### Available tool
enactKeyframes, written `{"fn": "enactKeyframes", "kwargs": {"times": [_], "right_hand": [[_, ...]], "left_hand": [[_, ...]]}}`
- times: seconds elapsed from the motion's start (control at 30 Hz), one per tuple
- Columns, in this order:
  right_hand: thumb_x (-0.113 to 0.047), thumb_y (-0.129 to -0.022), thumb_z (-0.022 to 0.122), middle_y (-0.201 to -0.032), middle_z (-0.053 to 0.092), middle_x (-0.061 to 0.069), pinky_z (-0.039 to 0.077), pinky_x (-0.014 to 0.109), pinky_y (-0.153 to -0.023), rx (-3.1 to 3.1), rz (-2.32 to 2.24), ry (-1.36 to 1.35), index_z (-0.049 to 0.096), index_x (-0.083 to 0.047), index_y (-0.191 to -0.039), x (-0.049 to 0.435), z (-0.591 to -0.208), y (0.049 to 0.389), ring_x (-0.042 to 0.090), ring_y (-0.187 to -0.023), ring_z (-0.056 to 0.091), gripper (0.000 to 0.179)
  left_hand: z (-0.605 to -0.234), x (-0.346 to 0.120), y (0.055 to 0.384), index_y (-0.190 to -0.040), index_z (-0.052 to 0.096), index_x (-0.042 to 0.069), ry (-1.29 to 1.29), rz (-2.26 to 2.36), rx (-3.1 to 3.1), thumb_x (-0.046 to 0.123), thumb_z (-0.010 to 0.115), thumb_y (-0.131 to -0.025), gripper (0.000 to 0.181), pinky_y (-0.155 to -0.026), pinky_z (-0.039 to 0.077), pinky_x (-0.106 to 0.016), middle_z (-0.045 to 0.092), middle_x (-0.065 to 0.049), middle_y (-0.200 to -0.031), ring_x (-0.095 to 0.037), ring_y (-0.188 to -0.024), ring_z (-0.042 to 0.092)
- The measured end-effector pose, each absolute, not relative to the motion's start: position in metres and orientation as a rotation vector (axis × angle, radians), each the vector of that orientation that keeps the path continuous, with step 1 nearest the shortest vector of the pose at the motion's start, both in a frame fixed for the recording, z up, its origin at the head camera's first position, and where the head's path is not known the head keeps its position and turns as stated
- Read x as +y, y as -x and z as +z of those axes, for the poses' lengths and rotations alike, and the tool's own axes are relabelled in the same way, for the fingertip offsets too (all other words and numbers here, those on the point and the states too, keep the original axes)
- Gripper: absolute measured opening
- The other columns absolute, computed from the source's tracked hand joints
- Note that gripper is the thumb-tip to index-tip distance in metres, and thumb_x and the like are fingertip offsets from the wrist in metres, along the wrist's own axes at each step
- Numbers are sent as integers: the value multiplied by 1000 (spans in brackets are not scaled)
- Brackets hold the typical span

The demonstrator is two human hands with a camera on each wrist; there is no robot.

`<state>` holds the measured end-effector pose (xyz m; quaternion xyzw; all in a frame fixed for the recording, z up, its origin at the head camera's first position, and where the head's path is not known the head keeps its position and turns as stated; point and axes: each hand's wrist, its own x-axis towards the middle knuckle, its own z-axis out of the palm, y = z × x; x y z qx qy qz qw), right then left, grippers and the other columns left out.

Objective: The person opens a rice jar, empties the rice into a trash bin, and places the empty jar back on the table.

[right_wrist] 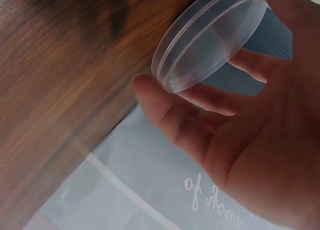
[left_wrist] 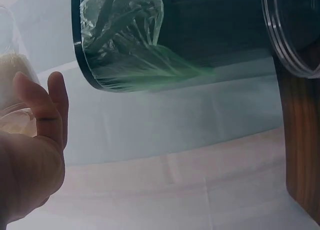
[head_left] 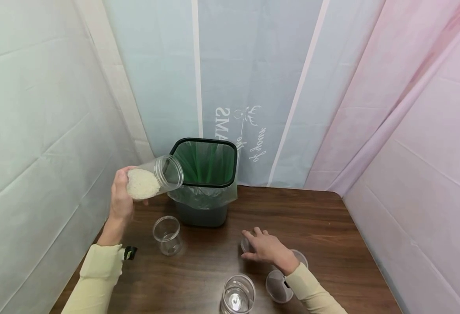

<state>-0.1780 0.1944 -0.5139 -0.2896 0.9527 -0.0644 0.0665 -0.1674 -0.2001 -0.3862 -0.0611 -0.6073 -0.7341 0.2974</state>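
My left hand (head_left: 121, 196) grips a clear plastic jar (head_left: 169, 171) by its base end. White rice (head_left: 142, 184) lies in the lower part of it. The jar is tilted, its uncovered mouth toward the bin (head_left: 208, 185) and overlapping the bin's left rim in the head view. Over the right half of the table, my right hand (head_left: 267, 248) holds a round clear lid (right_wrist: 210, 44) by its edge, fingers curved around it. In the head view that hand mostly hides the lid. In the left wrist view, only part of the rice jar (left_wrist: 17, 82) shows, beside the fingers.
An uncovered clear jar (head_left: 167, 235) stands left of the bin's base, and another clear jar (head_left: 238, 296) at the front. Two more clear lids (head_left: 279, 286) lie by my right forearm, one partly covered by it. A plastic liner (head_left: 206, 198) hangs over the bin's rim. Cloth walls surround the table.
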Motion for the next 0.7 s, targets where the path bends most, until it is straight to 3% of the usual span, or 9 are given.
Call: {"fn": "enactKeyframes", "kwargs": {"times": [0.27, 0.47, 0.7], "right_hand": [[-51, -80, 75, -133, 51, 26, 53, 57, -77, 2865, -121, 828, 50, -16, -141, 192, -524, 179, 47, -114, 55, 74], [-50, -77, 78, -125, 54, 22, 53, 52, -68, 2882, -62, 817, 51, -15, -140, 191, -532, 178, 39, -102, 58, 76], [-48, -76, 79, -116, 56, 19, 53, 49, -62, 2908, -24, 875, 53, -15, -138, 192, -539, 176, 35, -95, 57, 75]], "left_hand": [[-379, -208, 175, -114, 57, 13, 52, -1841, -1781, 37, 32, -105, 36, -30, 41, -30, 58, -2, -88, -16, -40, 49], [-376, -214, 182, -116, 55, 13, 18, -1798, -1880, 38, 32, -105, 36, -33, 43, -29, 54, -1, -98, -11, -47, 51], [-380, -221, 191, -120, 52, 15, -28, -1732, -1987, 41, 30, -105, 38, -35, 46, -30, 54, 3, -92, -10, -52, 52]]}}
